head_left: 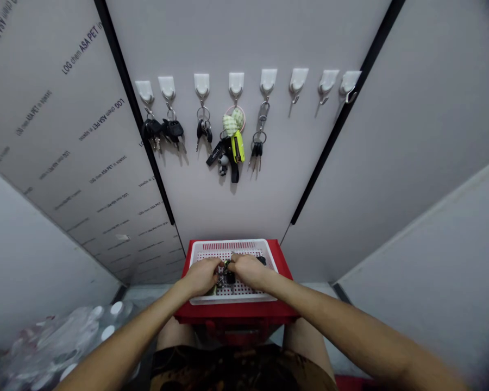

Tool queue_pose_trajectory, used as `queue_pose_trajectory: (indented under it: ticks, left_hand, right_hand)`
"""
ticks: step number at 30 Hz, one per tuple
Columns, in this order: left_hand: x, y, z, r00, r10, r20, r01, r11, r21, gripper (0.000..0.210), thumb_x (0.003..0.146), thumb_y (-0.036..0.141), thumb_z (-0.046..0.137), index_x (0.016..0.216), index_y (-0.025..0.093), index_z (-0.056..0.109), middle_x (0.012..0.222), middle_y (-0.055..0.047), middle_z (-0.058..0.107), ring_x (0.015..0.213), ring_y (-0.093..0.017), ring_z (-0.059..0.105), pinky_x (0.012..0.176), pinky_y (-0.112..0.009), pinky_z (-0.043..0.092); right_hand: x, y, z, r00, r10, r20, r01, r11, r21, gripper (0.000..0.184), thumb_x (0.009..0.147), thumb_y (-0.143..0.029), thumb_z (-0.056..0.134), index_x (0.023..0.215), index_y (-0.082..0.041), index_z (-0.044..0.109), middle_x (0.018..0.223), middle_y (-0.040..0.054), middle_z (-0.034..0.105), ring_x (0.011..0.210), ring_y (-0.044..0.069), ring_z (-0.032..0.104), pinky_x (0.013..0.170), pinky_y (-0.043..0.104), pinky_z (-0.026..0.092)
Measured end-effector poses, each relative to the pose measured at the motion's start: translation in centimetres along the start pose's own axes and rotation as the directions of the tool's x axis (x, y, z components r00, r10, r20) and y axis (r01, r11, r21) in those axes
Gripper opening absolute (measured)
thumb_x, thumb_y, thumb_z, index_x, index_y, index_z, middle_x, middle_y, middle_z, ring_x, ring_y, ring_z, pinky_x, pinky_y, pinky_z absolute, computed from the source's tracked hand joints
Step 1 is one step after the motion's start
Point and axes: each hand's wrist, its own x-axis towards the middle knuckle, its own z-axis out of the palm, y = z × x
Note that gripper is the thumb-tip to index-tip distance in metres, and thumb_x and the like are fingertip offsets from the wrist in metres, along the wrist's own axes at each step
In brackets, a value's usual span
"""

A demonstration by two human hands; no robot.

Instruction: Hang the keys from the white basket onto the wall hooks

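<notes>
Both hands are inside a white plastic basket (233,299) with a perforated bottom. My left hand (202,276), on the left side, has its fingers closed on a bunch of keys (230,278). From the right, my right hand (249,270) pinches the upper part of the same bunch, fingertips close to the left hand's. A black key head and metal rings show between the hands; the fingers partly cover the rest. Another dark key (261,260) lies in the basket just beyond my right hand.
The basket rests on a red box (236,311). On the wall ahead, white hooks (236,82) form a row. Several on the left carry key bunches (173,130), one with a yellow tag (237,146); the three rightmost are bare. Plastic-wrapped bottles (106,320) stand lower left.
</notes>
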Motion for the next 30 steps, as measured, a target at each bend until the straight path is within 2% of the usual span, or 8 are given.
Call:
queue_pose_trajectory:
  ticks: [3,6,10,13,17,20,25,30]
  left_hand:
    - [-0.2,-0.1,-0.1,1.000,0.005,-0.026,-0.009,0.991,-0.135,0.034,0.057,0.009,0.038,0.089,0.016,0.048,0.090,-0.006,0.054,0.084,-0.016,0.047,0.074,-0.026,0.034]
    - [0.1,0.0,-0.7,0.998,-0.021,-0.065,-0.007,0.916,-0.401,0.042,0.054,0.004,0.038,0.095,0.014,0.044,0.099,-0.006,0.050,0.091,-0.014,0.044,0.080,-0.025,0.032]
    - [0.9,1.3,-2.2,0.999,-0.031,0.008,0.026,0.623,-0.781,0.048,0.054,0.000,0.041,0.100,0.014,0.039,0.102,-0.006,0.049,0.092,-0.013,0.045,0.077,-0.024,0.035]
    - [1.8,2.8,-3.3,0.999,-0.035,-0.013,0.005,0.456,-0.890,0.042,0.054,0.001,0.047,0.094,0.015,0.043,0.098,-0.005,0.052,0.092,-0.012,0.045,0.079,-0.024,0.034]
    - [3.5,4.9,-5.0,0.991,-0.014,-0.133,-0.119,0.368,-0.922,0.026,0.057,0.011,0.053,0.081,0.013,0.047,0.082,-0.003,0.056,0.077,-0.011,0.050,0.073,-0.024,0.036]
    - [5.0,6.6,-6.6,0.981,-0.023,-0.191,-0.169,0.370,-0.913,0.015,0.059,0.017,0.051,0.073,0.012,0.048,0.067,0.000,0.055,0.062,-0.008,0.050,0.062,-0.022,0.038]
    - [7.2,10.0,-10.1,0.951,-0.060,-0.303,-0.266,0.338,-0.903,0.016,0.061,0.013,0.049,0.077,0.011,0.048,0.067,0.000,0.054,0.060,-0.006,0.048,0.059,-0.019,0.036]
    - [8.8,13.0,-13.9,0.945,-0.020,-0.327,-0.295,0.380,-0.877,0.021,0.065,0.021,0.046,0.084,0.013,0.048,0.077,-0.003,0.055,0.064,-0.007,0.049,0.059,-0.019,0.035]
  right_hand:
    - [0.3,0.3,-0.7,0.998,0.007,-0.069,-0.001,0.996,0.086,0.018,0.067,-0.014,0.039,0.074,-0.014,0.056,0.075,0.0074,0.053,0.067,0.014,0.049,0.055,0.022,0.034]
    - [0.2,0.7,-2.1,0.975,0.089,-0.204,-0.016,0.943,0.333,0.010,0.064,-0.016,0.044,0.066,-0.013,0.053,0.069,0.0040,0.054,0.063,0.010,0.048,0.056,0.019,0.035]
    - [-0.4,1.1,-4.5,0.962,0.232,-0.144,-0.062,0.699,0.713,0.009,0.064,-0.021,0.046,0.059,-0.014,0.047,0.047,-0.0032,0.048,0.044,0.006,0.044,0.044,0.017,0.034]
    - [-1.0,1.6,-6.3,0.956,0.289,-0.057,-0.080,0.443,0.893,0.010,0.061,-0.023,0.048,0.059,-0.014,0.044,0.042,-0.0058,0.047,0.039,0.006,0.044,0.041,0.018,0.035]
    - [-2.1,2.5,-9.0,0.943,0.331,-0.025,-0.055,0.229,0.972,0.011,0.055,-0.020,0.052,0.059,-0.013,0.044,0.042,-0.0061,0.049,0.041,0.006,0.048,0.047,0.020,0.040]
    - [-3.2,3.3,-11.5,0.919,0.387,-0.069,-0.017,0.214,0.977,0.011,0.054,-0.018,0.052,0.061,-0.012,0.046,0.043,-0.0056,0.051,0.043,0.006,0.049,0.049,0.021,0.041]
    - [-4.8,4.6,-16.8,0.789,0.546,-0.281,0.111,0.323,0.940,0.006,0.056,-0.015,0.051,0.058,-0.012,0.046,0.042,-0.0049,0.051,0.040,0.005,0.048,0.047,0.020,0.041]
    - [-5.1,6.1,-22.4,0.525,0.679,-0.514,0.344,0.383,0.857,0.004,0.060,-0.011,0.048,0.060,-0.013,0.045,0.044,-0.0056,0.049,0.042,0.004,0.048,0.052,0.021,0.044]
